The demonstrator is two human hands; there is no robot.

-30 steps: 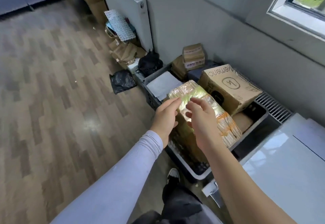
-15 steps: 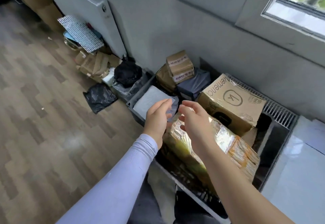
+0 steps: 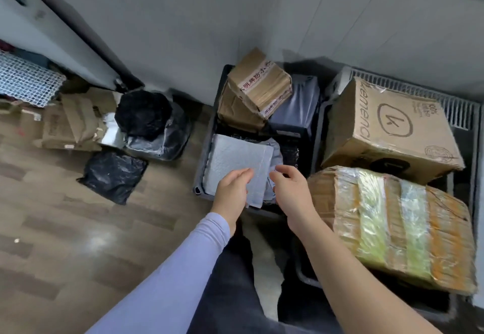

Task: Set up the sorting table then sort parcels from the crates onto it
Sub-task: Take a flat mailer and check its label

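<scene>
A grey bubble mailer [image 3: 235,155] lies at the near end of the left dark crate [image 3: 208,137]. My left hand [image 3: 231,192] rests with straight fingers on the mailer's near corner; its thumb is hidden. My right hand [image 3: 290,187] hovers just right of it, fingers apart and holding nothing. A large parcel wrapped in clear and yellow tape [image 3: 387,226] sits in the right crate [image 3: 317,129], beside my right forearm. Behind it stands a cardboard box with a round logo [image 3: 392,129].
The left crate's far end holds a small taped brown box [image 3: 262,84] on another brown parcel and a dark grey poly bag [image 3: 298,108]. Black bags [image 3: 141,113] and flattened cardboard [image 3: 73,121] lie on the wood floor to the left, under a radiator [image 3: 52,32].
Both hands let go of the tape-wrapped parcel, which now rests in the right crate. They moved left to the grey mailer, and the view tilted down over the crates.
</scene>
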